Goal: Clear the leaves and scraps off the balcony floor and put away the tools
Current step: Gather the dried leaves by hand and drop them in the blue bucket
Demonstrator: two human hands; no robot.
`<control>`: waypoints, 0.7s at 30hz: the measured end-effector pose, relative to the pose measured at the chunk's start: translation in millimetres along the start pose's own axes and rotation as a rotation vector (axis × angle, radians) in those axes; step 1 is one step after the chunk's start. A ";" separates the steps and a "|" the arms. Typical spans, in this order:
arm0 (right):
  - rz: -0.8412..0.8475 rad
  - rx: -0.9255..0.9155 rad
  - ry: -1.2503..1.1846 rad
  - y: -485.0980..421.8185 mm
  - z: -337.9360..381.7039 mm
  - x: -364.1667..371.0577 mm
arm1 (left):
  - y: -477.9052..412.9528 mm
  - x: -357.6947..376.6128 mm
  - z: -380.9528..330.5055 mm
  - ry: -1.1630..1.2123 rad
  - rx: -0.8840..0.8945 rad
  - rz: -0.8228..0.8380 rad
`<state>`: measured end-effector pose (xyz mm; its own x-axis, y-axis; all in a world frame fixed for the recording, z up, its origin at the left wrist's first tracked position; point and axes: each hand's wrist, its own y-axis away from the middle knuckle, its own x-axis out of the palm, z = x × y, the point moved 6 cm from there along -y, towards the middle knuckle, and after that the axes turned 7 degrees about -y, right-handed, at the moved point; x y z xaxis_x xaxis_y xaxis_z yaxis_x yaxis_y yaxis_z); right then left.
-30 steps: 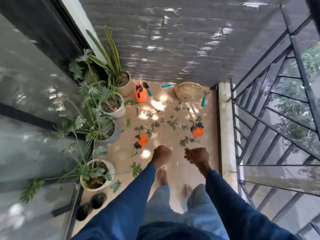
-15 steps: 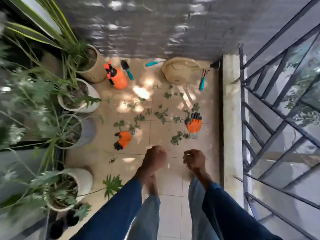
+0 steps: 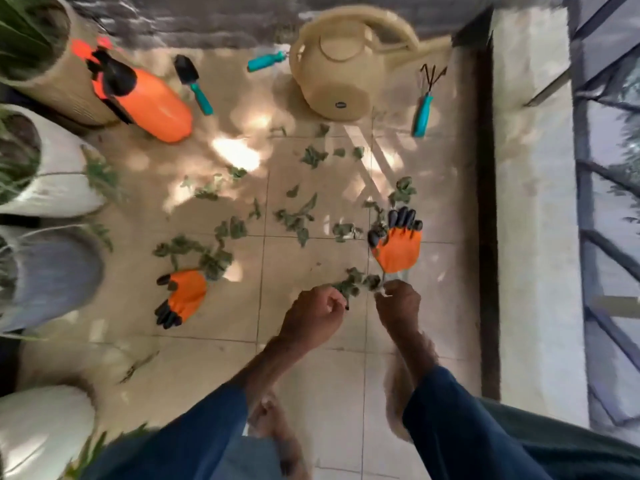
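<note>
While stooping over the tiled floor (image 3: 311, 362), held the left hand (image 3: 311, 317) curled shut with nothing seen inside it, and the right hand (image 3: 398, 304) curled likewise, a pale scrap at its fingertips (image 3: 393, 289); could not tell whether pinched or merely brushed. Hovered both hands just short of a clump of leaves (image 3: 360, 284), with an orange glove (image 3: 398, 252) just beyond that clump, near the ledge (image 3: 530, 202). Found the rest scattered over the middle tiles, between that glove and a second glove (image 3: 183, 296) lying nearer the plant pots (image 3: 59, 188), and on up towards the watering can (image 3: 339, 71). Left untouched along the far wall: spray bottle (image 3: 149, 102), trowel (image 3: 194, 81), a teal-handled tool (image 3: 265, 61) beside the can, a hand rake (image 3: 425, 102) on its other side.

Judged the step to be the first gathering of leaves, with nearly the whole job ahead. Looked wisest to spread the fingers and sweep the near clump into one heap against the tile, rather than pluck leaf by leaf. Seemed worth lifting both gloves clear first, with leaves lying against each. Would have done better working from the near tiles outward, so as not to tread scraps flat. Ought to have kept one hand as a backstop and drawn the other towards it, closing only on a full handful. Could have saved the tools for last, carrying the light ones together and the can alone.
</note>
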<state>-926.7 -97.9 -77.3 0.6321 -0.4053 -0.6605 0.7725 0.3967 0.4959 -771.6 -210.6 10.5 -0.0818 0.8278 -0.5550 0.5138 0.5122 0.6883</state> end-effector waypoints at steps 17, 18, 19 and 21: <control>-0.411 -0.590 0.588 -178.3 -44.6 98.3 | -202.4 39.1 20.7 -0.407 0.465 0.069; -0.388 -0.558 0.586 -176.8 -40.6 95.4 | -203.0 33.4 15.8 -0.432 0.482 0.061; -0.357 -0.526 0.578 -174.6 -34.0 90.9 | -203.5 28.5 11.3 -0.450 0.489 0.052; -0.316 -0.476 0.572 -165.9 -22.4 84.3 | -198.8 20.8 2.6 -0.462 0.490 0.050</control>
<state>-1003.0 -179.4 -227.9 0.1591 -0.1240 -0.9794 0.7189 0.6945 0.0289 -873.3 -295.8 -139.1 0.2697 0.6090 -0.7459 0.8444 0.2228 0.4872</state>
